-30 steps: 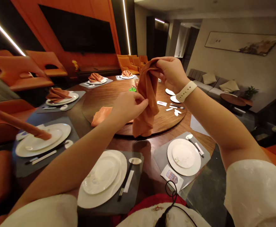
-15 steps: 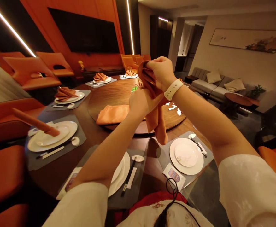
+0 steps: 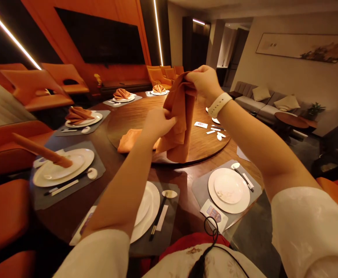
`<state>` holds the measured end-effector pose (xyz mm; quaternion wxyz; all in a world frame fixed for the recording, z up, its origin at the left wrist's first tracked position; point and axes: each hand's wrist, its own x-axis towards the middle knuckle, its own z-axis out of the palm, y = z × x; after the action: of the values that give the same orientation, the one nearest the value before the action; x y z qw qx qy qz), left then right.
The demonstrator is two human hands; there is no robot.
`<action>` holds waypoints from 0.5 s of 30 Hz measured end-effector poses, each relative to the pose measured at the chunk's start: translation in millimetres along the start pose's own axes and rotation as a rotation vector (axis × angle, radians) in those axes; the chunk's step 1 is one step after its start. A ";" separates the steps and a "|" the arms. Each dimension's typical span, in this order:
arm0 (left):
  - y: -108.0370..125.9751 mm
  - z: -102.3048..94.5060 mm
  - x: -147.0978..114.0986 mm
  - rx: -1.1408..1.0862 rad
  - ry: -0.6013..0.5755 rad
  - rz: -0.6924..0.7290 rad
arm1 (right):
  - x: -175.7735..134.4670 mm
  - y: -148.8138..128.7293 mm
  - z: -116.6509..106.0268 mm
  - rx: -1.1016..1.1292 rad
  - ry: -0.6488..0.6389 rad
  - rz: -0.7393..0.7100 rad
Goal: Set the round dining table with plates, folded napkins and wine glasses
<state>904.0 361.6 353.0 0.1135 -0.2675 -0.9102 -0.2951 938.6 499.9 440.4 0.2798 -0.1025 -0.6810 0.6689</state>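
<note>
An orange cloth napkin (image 3: 180,119) hangs in loose folds above the near edge of the wooden turntable (image 3: 136,116). My right hand (image 3: 206,82), with a pale watch band at the wrist, pinches its top. Lower down on the left side, my left hand (image 3: 158,122) has its fingers closed on the cloth's edge. Behind my left forearm a folded orange cloth (image 3: 129,139) lies on the turntable, partly hidden. Below my hands are two place settings, one with a stacked white plate (image 3: 229,185) and chopsticks (image 3: 243,178), the other half covered by my left arm.
On the left plate (image 3: 48,179) rests a rolled napkin (image 3: 43,150). Fan-folded napkins (image 3: 78,115) sit on plates farther round the table. Small white dishes and spoons (image 3: 219,137) lie at the turntable's right. Orange chairs (image 3: 38,88) stand at the left.
The napkin was bunched and twisted between both hands; now it hangs more open. My left hand has moved left and my right hand slightly right, so they are farther apart.
</note>
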 end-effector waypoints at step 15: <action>-22.6 -111.6 -21.9 -0.015 -0.265 0.297 | -8.7 -33.8 -83.6 -0.651 -0.082 -0.110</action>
<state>915.1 270.3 423.6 0.0331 -0.4359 -0.8656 -0.2441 997.0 564.0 466.7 0.2403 -0.1225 -0.8741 0.4039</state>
